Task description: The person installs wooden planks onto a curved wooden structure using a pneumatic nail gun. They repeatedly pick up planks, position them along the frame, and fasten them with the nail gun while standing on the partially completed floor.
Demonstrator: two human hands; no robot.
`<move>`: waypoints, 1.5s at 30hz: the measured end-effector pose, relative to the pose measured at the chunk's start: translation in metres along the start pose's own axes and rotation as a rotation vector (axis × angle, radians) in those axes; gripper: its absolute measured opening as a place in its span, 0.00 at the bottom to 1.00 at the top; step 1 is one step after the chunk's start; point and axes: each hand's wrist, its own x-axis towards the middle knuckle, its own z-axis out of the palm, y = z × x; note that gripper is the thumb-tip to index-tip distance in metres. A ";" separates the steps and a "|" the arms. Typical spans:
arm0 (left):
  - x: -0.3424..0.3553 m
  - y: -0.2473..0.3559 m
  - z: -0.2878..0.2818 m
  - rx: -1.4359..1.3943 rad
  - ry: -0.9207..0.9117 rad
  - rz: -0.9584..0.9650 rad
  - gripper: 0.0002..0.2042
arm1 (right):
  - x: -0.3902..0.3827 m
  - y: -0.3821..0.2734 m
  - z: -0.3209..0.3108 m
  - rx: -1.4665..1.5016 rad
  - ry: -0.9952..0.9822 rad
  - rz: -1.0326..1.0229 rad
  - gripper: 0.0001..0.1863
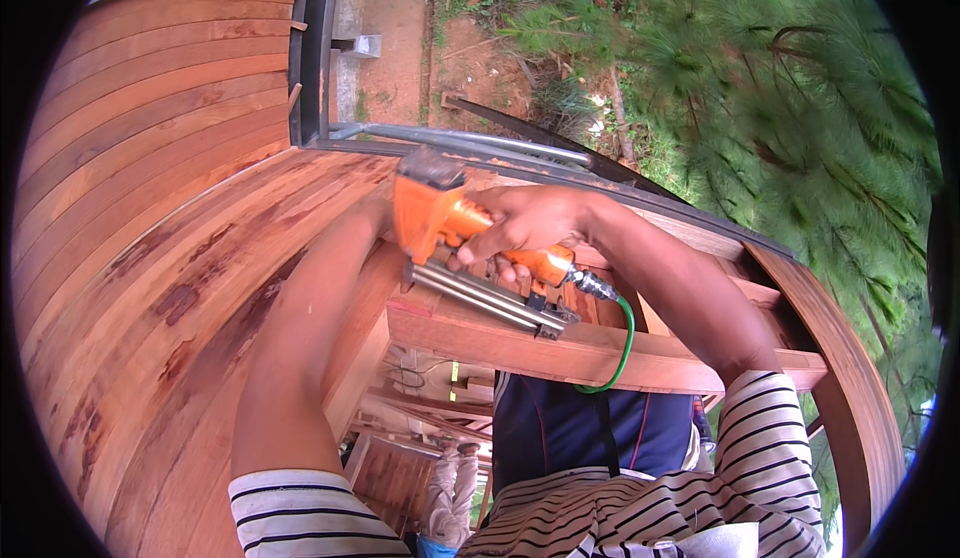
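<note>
My right hand (540, 220) is wrapped around the handle of an orange nail gun (420, 208). The gun's long metal magazine (490, 298) slants down to the right, and a green air hose (630, 343) hangs in a loop from the fitting at its handle end. From the lower left my left forearm (305, 348) reaches up along the wooden boards (190, 308). My left hand lies behind the gun's head, so its fingers are hidden. The gun's head is slightly blurred. Below the magazine runs a wooden beam (590, 346).
Board cladding (160, 88) rises at the left beside a dark metal post (310, 68). A grey pipe (470, 141) crosses the far edge. Beyond are bare soil (395, 58) and pine branches (750, 88). A curved beam (860, 388) stands at the right; another person's legs (455, 488) show below.
</note>
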 end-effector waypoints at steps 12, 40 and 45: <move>0.097 0.056 0.110 0.425 0.305 -0.794 0.37 | -0.091 0.051 -0.130 0.202 0.930 -0.366 0.28; 0.256 -0.041 0.023 0.332 0.081 -0.465 0.45 | 0.272 0.280 -0.308 0.339 0.438 0.154 0.14; 0.257 -0.043 0.022 0.327 0.056 -0.447 0.45 | 0.281 0.280 -0.309 0.331 0.472 0.170 0.13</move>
